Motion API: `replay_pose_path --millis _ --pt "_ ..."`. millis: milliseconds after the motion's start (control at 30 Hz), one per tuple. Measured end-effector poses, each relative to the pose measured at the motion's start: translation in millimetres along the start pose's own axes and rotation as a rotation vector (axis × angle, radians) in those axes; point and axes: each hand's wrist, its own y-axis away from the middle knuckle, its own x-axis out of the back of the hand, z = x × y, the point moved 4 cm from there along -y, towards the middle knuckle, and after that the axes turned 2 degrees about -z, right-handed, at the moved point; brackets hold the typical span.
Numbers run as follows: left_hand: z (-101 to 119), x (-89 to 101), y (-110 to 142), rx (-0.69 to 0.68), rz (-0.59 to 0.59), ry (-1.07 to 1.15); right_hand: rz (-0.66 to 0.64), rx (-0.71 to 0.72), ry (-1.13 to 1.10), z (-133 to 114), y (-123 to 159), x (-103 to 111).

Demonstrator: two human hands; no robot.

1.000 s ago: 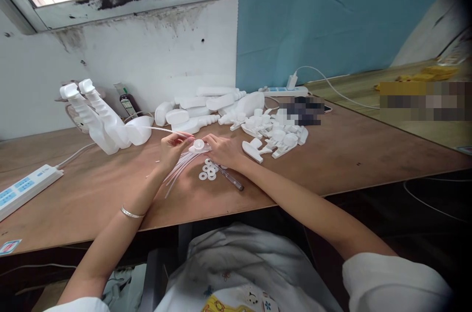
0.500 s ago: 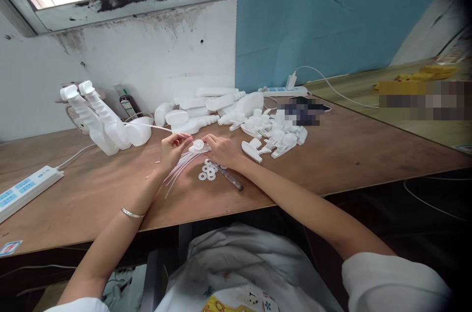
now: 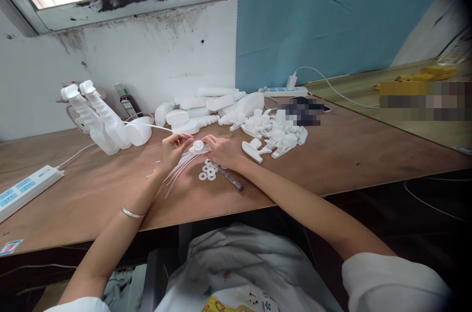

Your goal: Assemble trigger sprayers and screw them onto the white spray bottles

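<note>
Between the fingertips of my left hand (image 3: 173, 149) is pinched a thin white tube (image 3: 157, 127), whose free end reaches out to the left. My right hand (image 3: 220, 150) is closed on a white spray trigger head (image 3: 198, 147), its round opening facing me. The tube's near end is close to that opening; whether it is inside, I cannot tell. Below my hands lie several loose white tubes (image 3: 177, 170) in a fanned bundle. Several white ring washers (image 3: 208, 170) and a screwdriver with a clear handle (image 3: 233, 182) lie by my right hand.
White spray trigger heads (image 3: 280, 137) are piled to the right. Behind lie white bottles (image 3: 191, 118), and two assembled spray bottles (image 3: 98, 118) stand at the left. A dark bottle (image 3: 129, 104) is by the wall. Power strips (image 3: 29, 189) sit at the left and back right.
</note>
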Motion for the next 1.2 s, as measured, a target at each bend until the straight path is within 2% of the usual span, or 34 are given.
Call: replay_pose_path --millis 400,1200 --pt "-1.7 -2.8 0.9 -0.17 -0.052 -0.215 -0.056 0.015 0.029 -0.3 2.3 -5.3" --pt "-4.5 -5.2 0.7 -0.179 -0.077 -0.326 -0.18 -0.026 -0.005 -2.7 0.7 -4.4"
